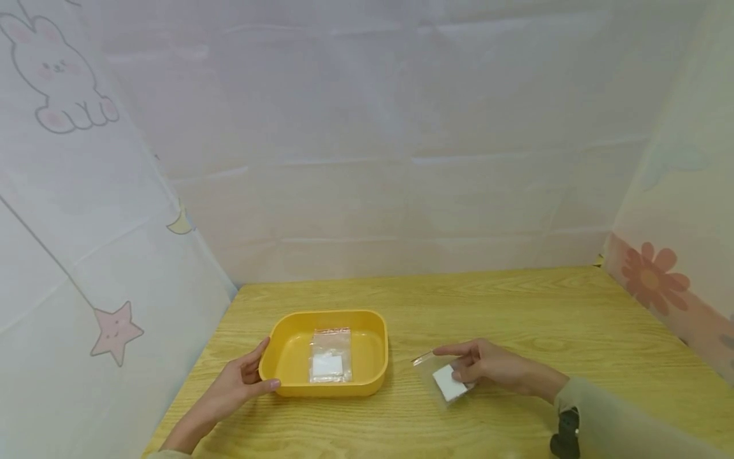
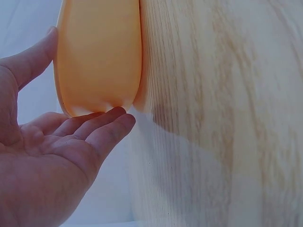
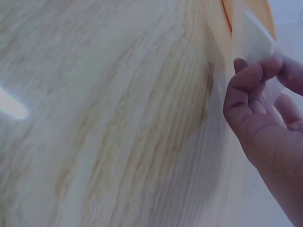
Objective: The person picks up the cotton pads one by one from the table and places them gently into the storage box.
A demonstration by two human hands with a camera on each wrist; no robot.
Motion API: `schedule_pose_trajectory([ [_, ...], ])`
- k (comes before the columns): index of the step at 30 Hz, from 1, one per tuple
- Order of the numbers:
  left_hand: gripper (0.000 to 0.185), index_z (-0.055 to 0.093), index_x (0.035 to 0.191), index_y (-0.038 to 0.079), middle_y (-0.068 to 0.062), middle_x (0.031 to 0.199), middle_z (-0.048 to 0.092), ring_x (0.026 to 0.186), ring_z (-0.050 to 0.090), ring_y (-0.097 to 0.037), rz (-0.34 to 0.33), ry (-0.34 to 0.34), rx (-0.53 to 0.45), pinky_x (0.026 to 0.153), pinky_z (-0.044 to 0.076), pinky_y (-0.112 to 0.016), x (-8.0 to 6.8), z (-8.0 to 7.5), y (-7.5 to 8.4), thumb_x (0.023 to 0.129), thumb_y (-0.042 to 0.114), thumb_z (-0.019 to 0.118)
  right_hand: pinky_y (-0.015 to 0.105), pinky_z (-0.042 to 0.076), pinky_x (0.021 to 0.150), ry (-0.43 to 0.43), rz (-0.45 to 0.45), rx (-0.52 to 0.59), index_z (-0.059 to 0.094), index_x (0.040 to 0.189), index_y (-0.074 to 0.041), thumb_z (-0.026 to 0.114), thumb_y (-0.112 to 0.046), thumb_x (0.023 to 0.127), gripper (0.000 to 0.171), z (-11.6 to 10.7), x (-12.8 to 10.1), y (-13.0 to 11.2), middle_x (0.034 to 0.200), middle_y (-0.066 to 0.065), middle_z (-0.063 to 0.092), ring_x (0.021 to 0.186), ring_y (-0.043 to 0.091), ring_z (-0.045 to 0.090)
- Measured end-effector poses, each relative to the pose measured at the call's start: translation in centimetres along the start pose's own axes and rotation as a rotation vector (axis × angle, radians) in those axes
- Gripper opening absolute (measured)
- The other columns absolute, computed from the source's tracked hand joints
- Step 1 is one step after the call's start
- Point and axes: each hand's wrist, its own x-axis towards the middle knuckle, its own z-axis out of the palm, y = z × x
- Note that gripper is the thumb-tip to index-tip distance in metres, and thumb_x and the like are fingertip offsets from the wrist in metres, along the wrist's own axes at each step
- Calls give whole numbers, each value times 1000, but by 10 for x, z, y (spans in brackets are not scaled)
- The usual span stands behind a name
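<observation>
A yellow plastic tub [image 1: 375,389] stands on the table, and in it lies a clear zip bag [image 1: 332,342] with a red-marked top and a white square piece inside. My left hand [image 1: 232,386] holds the tub's left end, thumb at the near rim and fingers along the outer wall; the left wrist view shows the fingertips against that wall [image 2: 102,61]. Right of the tub, my right hand [image 1: 493,366] pinches a second clear zip bag [image 1: 427,373] with a white square piece [image 1: 449,382] in it. In the right wrist view that bag hangs tilted, its lower part behind the fingers.
The wood-grain table [image 1: 493,299] reaches back to a pale hanging sheet [image 1: 367,159]. Printed sheets close off both sides, a pink star [image 1: 117,331] on the left one and a red flower [image 1: 654,277] on the right. A dark strap [image 1: 566,433] circles the right wrist.
</observation>
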Motion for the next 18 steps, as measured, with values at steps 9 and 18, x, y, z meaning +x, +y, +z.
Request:
schedule_pose_trajectory([
  [9,96,8,166,-6,-34,165,20,142,44,-48,11,-1,1,100,55,-31,1,0,0,101,17,75,35,61,88,-5,-9,33,36,156,15,69,-5,102,67,2,-4,-8,127,25,69,106,28,69],
  [18,94,8,166,-6,-34,165,20,143,42,-49,15,-12,-13,100,55,-32,0,0,1,102,16,74,31,58,92,103,-137,-93,37,160,6,76,-7,98,75,12,1,-30,157,28,46,92,7,64],
])
